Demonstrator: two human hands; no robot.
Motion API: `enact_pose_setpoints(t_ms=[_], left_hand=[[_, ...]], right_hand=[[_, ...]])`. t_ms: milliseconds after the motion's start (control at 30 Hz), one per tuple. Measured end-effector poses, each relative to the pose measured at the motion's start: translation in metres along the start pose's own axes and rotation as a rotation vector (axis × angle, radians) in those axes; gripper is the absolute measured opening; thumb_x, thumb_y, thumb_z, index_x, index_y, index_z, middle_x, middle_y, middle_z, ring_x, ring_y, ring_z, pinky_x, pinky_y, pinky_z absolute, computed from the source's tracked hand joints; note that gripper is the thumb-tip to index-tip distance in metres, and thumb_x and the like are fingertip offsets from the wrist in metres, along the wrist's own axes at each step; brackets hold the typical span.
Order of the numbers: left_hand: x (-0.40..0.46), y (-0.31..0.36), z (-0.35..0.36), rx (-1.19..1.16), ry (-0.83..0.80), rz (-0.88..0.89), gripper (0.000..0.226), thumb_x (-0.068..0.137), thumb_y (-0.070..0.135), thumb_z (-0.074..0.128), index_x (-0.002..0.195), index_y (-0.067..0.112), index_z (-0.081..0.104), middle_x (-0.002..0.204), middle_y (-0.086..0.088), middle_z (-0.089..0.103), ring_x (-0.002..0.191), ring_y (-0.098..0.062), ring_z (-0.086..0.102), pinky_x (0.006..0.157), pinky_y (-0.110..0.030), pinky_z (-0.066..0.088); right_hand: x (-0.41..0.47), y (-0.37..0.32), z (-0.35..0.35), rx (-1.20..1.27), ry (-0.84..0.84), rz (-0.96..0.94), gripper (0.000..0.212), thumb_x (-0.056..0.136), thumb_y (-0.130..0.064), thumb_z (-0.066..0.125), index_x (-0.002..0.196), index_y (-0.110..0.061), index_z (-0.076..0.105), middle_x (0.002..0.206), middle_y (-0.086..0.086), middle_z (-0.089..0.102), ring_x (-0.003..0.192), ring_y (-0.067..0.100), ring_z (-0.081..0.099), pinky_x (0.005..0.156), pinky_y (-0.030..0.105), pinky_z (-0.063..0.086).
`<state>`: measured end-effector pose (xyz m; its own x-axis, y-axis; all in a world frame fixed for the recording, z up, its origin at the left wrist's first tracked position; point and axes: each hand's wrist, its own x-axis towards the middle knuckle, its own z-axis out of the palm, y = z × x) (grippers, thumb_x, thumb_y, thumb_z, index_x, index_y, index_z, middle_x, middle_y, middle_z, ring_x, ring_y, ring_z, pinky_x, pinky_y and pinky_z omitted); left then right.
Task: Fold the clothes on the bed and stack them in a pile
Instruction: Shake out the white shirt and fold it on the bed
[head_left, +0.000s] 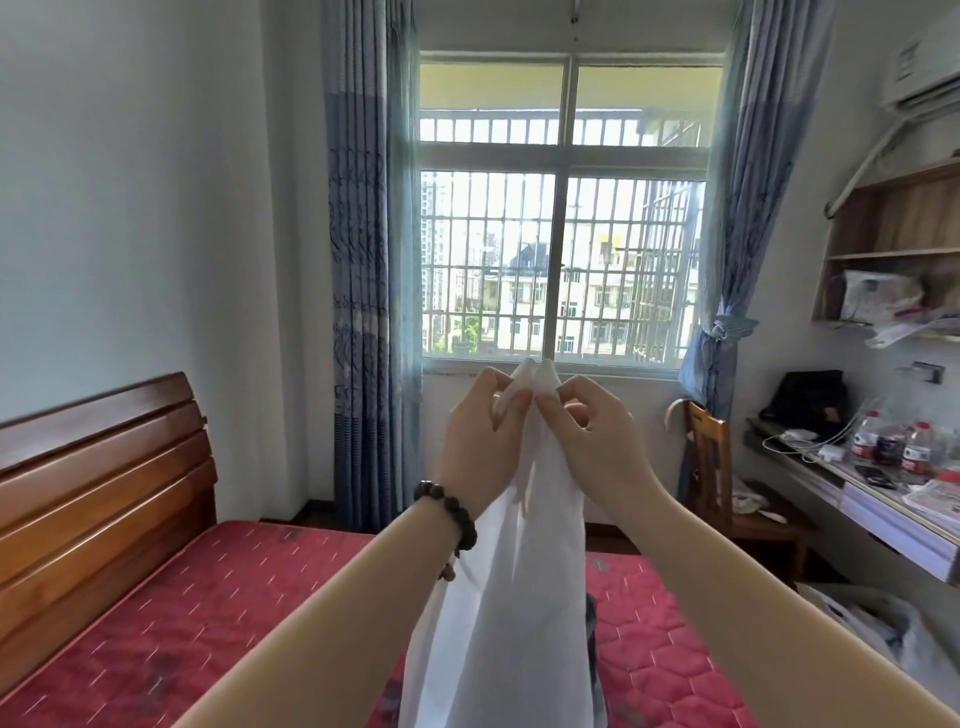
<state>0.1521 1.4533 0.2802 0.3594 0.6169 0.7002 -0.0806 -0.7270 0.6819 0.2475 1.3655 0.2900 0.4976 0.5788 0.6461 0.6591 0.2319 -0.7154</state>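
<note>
Wooden headboard (98, 499) at far left, red quilted mattress (171, 618) running rightward beneath both forearms. Blue curtain (363, 291) next, then barred window (561, 223) straight ahead.

Left hand (480, 447), beaded bracelet (452, 519) at the wrist, raised in front of the window sill, thumb and fingers pinching the top edge of a white garment (514, 597). Right hand (597, 441) just beside it, level with it, pinching the same top edge; fingertips of the two hands nearly touching, so a very narrow spread with the cloth bunched between them. Neither hand nearer than the other: both right at the top of the cloth.

Long axis of the white garment vertical: hanging straight down from the pinch, between the forearms, out of view at the bottom edge, well above the mattress at its top end. Kind of garment not readable. Something dark just behind its lower right side, too hidden to name.

Likely step: finding corners or shoulders before laying flat. Coming move probably a matter of sliding the hands apart along the top edge, then lowering onto the mattress. No folded pile visible, so task judged early.

Further right: wooden chair (711, 467), desk (883, 504) with water bottles (888, 447), shelf (893, 244) above.
</note>
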Motion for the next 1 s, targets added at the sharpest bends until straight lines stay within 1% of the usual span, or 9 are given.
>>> enact_pose_setpoints(t_ms=[200, 333, 400, 500, 567, 633, 700, 833, 1000], left_hand=[[-0.008, 0.001, -0.001, -0.100, -0.159, -0.055, 0.028, 0.088, 0.042, 0.063, 0.097, 0.019, 0.050, 0.086, 0.004, 0.065, 0.078, -0.011, 0.066, 0.068, -0.034, 0.058], [-0.006, 0.000, -0.009, -0.059, -0.222, -0.059, 0.030, 0.083, 0.017, 0.072, 0.104, 0.012, 0.051, 0.093, -0.001, 0.066, 0.079, -0.003, 0.063, 0.066, -0.017, 0.053], [-0.005, 0.001, -0.014, -0.090, -0.243, -0.073, 0.021, 0.088, 0.013, 0.067, 0.105, 0.009, 0.056, 0.093, -0.011, 0.067, 0.078, -0.013, 0.062, 0.070, -0.028, 0.053], [-0.004, -0.001, -0.020, -0.080, -0.239, -0.102, 0.010, 0.092, 0.014, 0.061, 0.101, 0.010, 0.060, 0.093, -0.019, 0.066, 0.075, -0.023, 0.059, 0.077, -0.041, 0.054], [-0.003, -0.003, -0.024, -0.076, -0.252, -0.110, 0.008, 0.092, 0.012, 0.060, 0.100, 0.010, 0.061, 0.095, -0.023, 0.065, 0.078, -0.026, 0.060, 0.080, -0.045, 0.053], [-0.003, -0.003, -0.025, -0.102, -0.287, -0.091, 0.008, 0.091, 0.010, 0.061, 0.100, 0.010, 0.061, 0.094, -0.024, 0.065, 0.078, -0.023, 0.059, 0.079, -0.045, 0.053], [-0.003, -0.003, -0.024, -0.130, -0.312, -0.072, 0.010, 0.091, 0.010, 0.062, 0.101, 0.008, 0.062, 0.094, -0.024, 0.066, 0.078, -0.023, 0.060, 0.080, -0.045, 0.053], [-0.003, -0.006, -0.022, -0.139, -0.296, -0.026, 0.013, 0.090, 0.010, 0.065, 0.102, 0.007, 0.064, 0.091, -0.023, 0.066, 0.075, -0.017, 0.056, 0.071, -0.031, 0.049], [-0.009, -0.022, -0.028, -0.121, -0.156, 0.036, 0.030, 0.086, 0.020, 0.070, 0.112, 0.017, 0.053, 0.098, -0.004, 0.064, 0.087, -0.016, 0.065, 0.076, -0.028, 0.056]], right_hand=[[-0.003, -0.015, -0.005, 0.354, -0.198, 0.299, 0.033, 0.101, -0.031, 0.041, 0.086, -0.012, 0.064, 0.073, 0.007, 0.062, 0.055, 0.017, 0.060, 0.052, 0.028, 0.050], [0.000, -0.023, -0.016, 0.459, -0.400, 0.373, 0.046, 0.103, -0.034, 0.034, 0.102, -0.006, 0.071, 0.095, 0.012, 0.073, 0.079, 0.021, 0.068, 0.076, 0.037, 0.056], [0.004, -0.029, -0.021, 0.321, -0.403, 0.313, 0.042, 0.102, -0.032, 0.039, 0.098, -0.010, 0.074, 0.095, 0.011, 0.075, 0.084, 0.023, 0.070, 0.081, 0.038, 0.055], [0.018, -0.034, -0.039, -0.101, -0.191, 0.013, 0.029, 0.094, -0.039, 0.055, 0.082, -0.020, 0.074, 0.076, -0.001, 0.074, 0.073, 0.012, 0.070, 0.077, 0.032, 0.057], [0.028, -0.034, -0.051, -0.329, -0.128, -0.211, 0.028, 0.082, -0.048, 0.066, 0.095, -0.024, 0.069, 0.087, -0.007, 0.069, 0.081, 0.008, 0.064, 0.079, 0.026, 0.051], [0.039, -0.033, -0.053, -0.474, -0.333, -0.239, 0.061, 0.068, -0.060, 0.068, 0.121, -0.030, 0.058, 0.112, -0.011, 0.057, 0.101, 0.006, 0.054, 0.086, 0.023, 0.040], [0.048, -0.034, -0.047, -0.600, -0.548, -0.163, 0.075, 0.065, -0.062, 0.073, 0.131, -0.033, 0.052, 0.120, -0.015, 0.052, 0.108, 0.006, 0.050, 0.087, 0.022, 0.037], [0.065, -0.035, -0.038, -0.635, -0.685, -0.139, 0.027, 0.070, -0.045, 0.080, 0.087, -0.025, 0.071, 0.082, -0.008, 0.065, 0.078, 0.010, 0.060, 0.070, 0.026, 0.047], [0.067, -0.036, -0.030, -0.641, -0.608, -0.235, 0.018, 0.070, -0.038, 0.081, 0.070, -0.024, 0.069, 0.070, -0.004, 0.062, 0.065, 0.006, 0.054, 0.064, 0.027, 0.046]])
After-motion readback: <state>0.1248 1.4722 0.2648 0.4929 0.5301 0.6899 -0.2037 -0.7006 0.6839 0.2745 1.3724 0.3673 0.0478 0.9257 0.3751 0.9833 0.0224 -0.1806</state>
